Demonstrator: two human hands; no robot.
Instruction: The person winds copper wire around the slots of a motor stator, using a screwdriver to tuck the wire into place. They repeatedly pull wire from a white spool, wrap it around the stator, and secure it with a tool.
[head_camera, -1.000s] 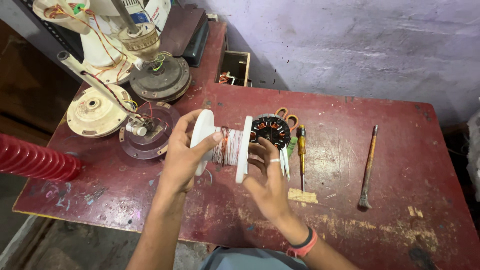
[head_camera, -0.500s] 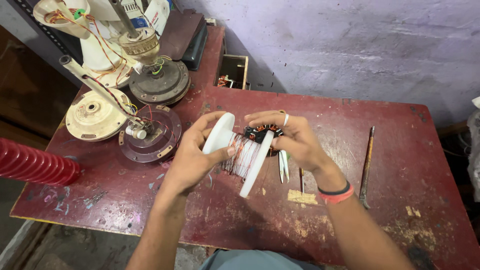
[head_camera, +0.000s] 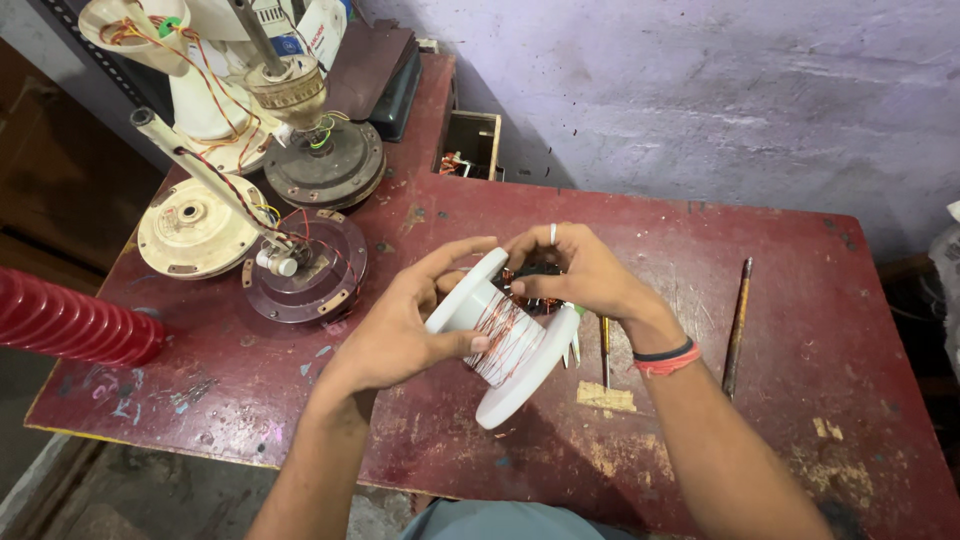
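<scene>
Spool (head_camera: 505, 345): white plastic, two wide flanges, thin copper wire wound on the core; held tilted above the red bench (head_camera: 780, 330), centre of the frame.
Left hand (head_camera: 400, 325): grasps the spool, fingers curled over the upper flange, thumb pressed on the winding.
Right hand (head_camera: 580, 270): fingers pinched together just above the spool, ring on one finger; what it pinches I cannot tell, perhaps the wire end.
Stator (head_camera: 535, 285): dark wound part, mostly hidden behind the right hand and the spool.
Screwdriver (head_camera: 604, 345): lies on the bench just right of the lower flange.
Long tool (head_camera: 737, 310): brown-handled, lies well apart at the right.
Fan motor parts (head_camera: 300, 265): cream and dark housings with red and yellow leads, upper left.
Red ribbed hose (head_camera: 70, 320): left edge.
Risk, wire: fine strand looks easy to kink or snap under a sharp pull across the flange rim.
Risk, winding: thumb pressure could scrape the coating or push turns out of order; loose turns could spill off and tangle.
Risk, grip: the spool is tilted, held by one hand only; a slip would drop it on the stator or the screwdriver below.
Risk, clutter: trailing wire could catch on the motor leads at upper left.
</scene>
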